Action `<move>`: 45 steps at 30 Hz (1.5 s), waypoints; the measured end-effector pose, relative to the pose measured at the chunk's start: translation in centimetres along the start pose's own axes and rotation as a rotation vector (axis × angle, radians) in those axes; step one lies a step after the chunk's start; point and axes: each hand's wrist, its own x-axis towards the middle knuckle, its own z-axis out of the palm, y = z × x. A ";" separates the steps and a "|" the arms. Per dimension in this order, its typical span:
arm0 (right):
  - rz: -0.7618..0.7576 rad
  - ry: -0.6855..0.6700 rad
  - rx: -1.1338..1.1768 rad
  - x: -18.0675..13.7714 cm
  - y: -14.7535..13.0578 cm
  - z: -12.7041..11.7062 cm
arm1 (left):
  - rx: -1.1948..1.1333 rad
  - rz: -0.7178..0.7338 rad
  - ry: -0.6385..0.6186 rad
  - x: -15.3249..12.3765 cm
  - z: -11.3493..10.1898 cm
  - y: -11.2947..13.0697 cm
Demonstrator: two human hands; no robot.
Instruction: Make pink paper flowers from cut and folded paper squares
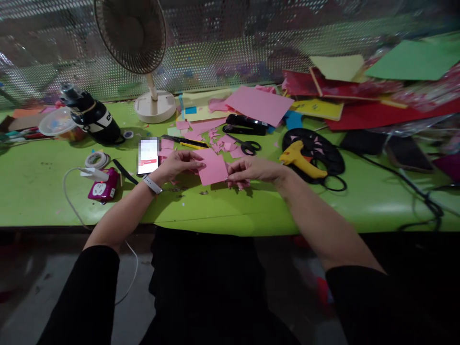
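Note:
Both of my hands hold one small pink paper square just above the green table. My left hand pinches its left edge, and a watch sits on that wrist. My right hand pinches the paper's right edge with closed fingers. Pink paper scraps lie scattered just behind the square. A phone with a lit screen rests close to my left hand.
Black scissors, a black stapler, a yellow utility knife and a yellow glue gun lie behind my hands. A fan, a black bottle, tape rolls and stacked coloured paper fill the back.

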 end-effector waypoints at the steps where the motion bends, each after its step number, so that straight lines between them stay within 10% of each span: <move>1: 0.010 -0.013 -0.016 0.0 0.1 -0.1 | 0.027 0.003 -0.015 0.0 -0.1 -0.1; 10: 0.104 0.070 -0.061 -0.1 0.3 -0.2 | 0.034 -0.185 -0.177 -0.3 0.0 0.2; 18: -0.030 0.638 -0.362 3.3 -2.7 -0.6 | 0.145 -0.177 -0.217 -0.5 0.5 -0.2; 25: 0.077 0.496 -1.094 12.5 -7.3 -0.4 | 0.116 -0.194 -0.224 0.0 0.4 -1.1; 30: 0.198 0.449 -1.189 14.8 -8.8 0.0 | 0.117 -0.148 -0.233 -0.1 0.4 -1.1; 39: 0.201 0.868 -0.941 3.4 -6.9 -1.4 | 0.084 -0.136 -0.184 0.1 -0.3 -0.3; 45: 0.296 0.865 -0.947 -4.2 -1.4 1.2 | 0.144 -0.147 -0.170 -0.3 -0.5 0.6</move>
